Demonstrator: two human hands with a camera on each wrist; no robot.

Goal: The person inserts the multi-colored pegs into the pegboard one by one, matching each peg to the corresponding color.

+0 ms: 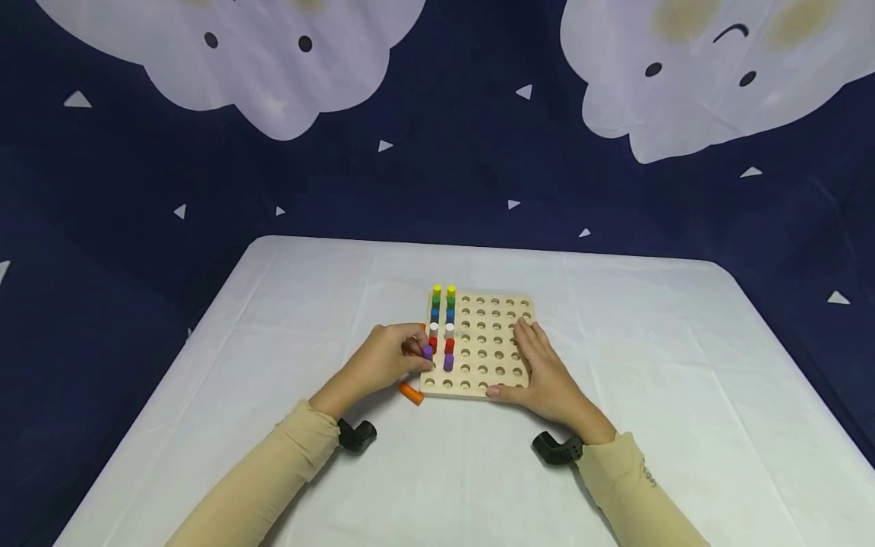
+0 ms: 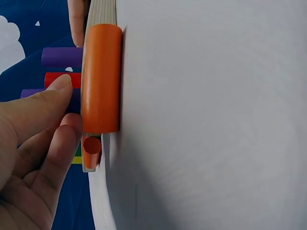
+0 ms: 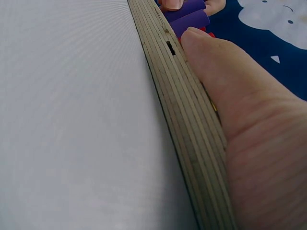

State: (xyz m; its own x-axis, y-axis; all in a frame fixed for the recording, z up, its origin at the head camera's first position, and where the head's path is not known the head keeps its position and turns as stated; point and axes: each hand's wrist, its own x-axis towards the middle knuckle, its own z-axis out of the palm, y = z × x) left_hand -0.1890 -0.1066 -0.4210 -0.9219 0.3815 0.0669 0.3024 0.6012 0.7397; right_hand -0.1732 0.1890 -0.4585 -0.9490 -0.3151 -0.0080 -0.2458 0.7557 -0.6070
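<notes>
A wooden peg board [image 1: 473, 394] lies on the table, with two columns of coloured pegs along its left side. My left hand [image 1: 386, 355] pinches a purple peg [image 1: 427, 352] between thumb and fingers at the left column, just nearer than a red peg [image 1: 433, 346]. Whether its lower end sits in a hole cannot be seen. Another purple peg [image 1: 448, 363] stands in the second column. My right hand [image 1: 550, 378] rests along the board's right side with fingers extended, its thumb on the near right corner; the right wrist view shows that thumb [image 3: 230, 72] against the plywood edge.
An orange peg [image 1: 411, 393] lies on the white tablecloth [image 1: 465, 471] by the board's near left corner. Farther back along the left edge is a second orange peg [image 2: 91, 152]. A dark blue cloud-patterned backdrop [image 1: 451, 175] hangs behind the table.
</notes>
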